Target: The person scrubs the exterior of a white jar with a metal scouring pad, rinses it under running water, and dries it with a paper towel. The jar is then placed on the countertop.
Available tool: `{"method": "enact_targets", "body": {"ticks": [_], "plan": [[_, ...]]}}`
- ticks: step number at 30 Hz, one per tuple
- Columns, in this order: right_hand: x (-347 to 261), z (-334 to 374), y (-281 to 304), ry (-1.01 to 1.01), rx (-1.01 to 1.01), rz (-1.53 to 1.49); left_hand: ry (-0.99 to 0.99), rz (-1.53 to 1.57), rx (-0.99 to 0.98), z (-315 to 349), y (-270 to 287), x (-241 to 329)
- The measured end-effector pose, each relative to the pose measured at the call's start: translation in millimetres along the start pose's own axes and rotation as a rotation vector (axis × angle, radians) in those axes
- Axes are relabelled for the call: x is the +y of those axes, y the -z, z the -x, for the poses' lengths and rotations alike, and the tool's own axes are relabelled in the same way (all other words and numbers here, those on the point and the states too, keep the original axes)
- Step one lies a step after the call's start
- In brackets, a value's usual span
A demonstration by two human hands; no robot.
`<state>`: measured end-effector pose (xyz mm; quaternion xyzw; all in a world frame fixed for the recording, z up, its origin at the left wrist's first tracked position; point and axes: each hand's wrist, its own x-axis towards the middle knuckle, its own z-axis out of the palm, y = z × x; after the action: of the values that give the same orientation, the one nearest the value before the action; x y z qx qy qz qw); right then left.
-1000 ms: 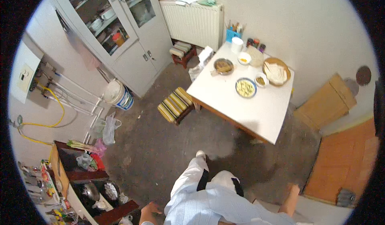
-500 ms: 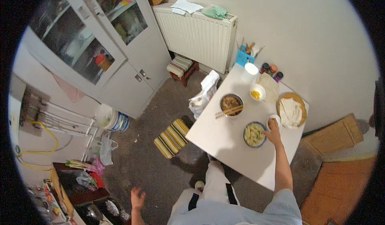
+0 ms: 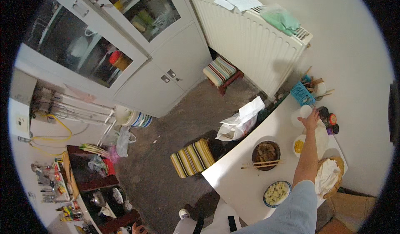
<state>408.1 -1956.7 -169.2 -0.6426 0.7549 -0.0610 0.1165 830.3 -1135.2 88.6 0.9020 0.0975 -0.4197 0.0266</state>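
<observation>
My right hand (image 3: 309,120) reaches across the white table to its far end, fingers spread, at the side of a white cylindrical container (image 3: 298,116). Whether the fingertips touch it I cannot tell. Below my forearm lies a patterned bowl of pale chopped pieces (image 3: 276,193). Left of the forearm stands a dark bowl of brown minced food (image 3: 266,152) with chopsticks (image 3: 263,164) across it. A white bowl with yellow egg (image 3: 298,145) is partly hidden by the forearm. My left hand (image 3: 139,229) shows only in part at the lower edge, away from the table.
A round wooden board with white dough or cloth (image 3: 328,176) sits at the table's right edge. Several jars (image 3: 332,119) and a blue basket of utensils (image 3: 303,94) stand at the far end. Beside the table are a white bag (image 3: 239,125) and a striped stool (image 3: 192,158).
My right hand has moved from beside the bowl of pale pieces to the white container at the far end. The view has shifted; my left hand now sits lower, at the edge.
</observation>
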Motion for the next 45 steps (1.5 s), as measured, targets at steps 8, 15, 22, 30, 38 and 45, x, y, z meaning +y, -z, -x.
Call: {"method": "enact_targets", "body": {"ticks": [8, 15, 22, 30, 38, 45], "plan": [[-13.4, 64.8, 14.0, 0.094, 0.127, -0.129, -0.347, -0.437, 0.070, -48.5, -24.6, 77.4], [-79.5, 277.8, 141.0, 0.978, 0.392, -0.379, -0.752, 0.333, -0.549, 20.1, -107.4, 291.0], [-83.5, 499.3, 230.1, 1.331, 0.448, -0.149, -0.632, 0.995, -1.458, 125.9, -157.4, 282.4], [-73.1, 671.8, 266.0, 0.130, 0.021, -1.125, -0.870, 0.666, -1.462, 144.8, -127.5, 174.8], [-13.7, 749.0, 227.6, 0.006, 0.359, -0.945, -1.078, 0.412, -1.271, 150.8, -183.0, 110.3], [83.6, 776.5, 159.6, -0.470, 0.184, -1.485, -1.199, 0.113, -1.070, 170.5, -290.1, 86.8]]}}
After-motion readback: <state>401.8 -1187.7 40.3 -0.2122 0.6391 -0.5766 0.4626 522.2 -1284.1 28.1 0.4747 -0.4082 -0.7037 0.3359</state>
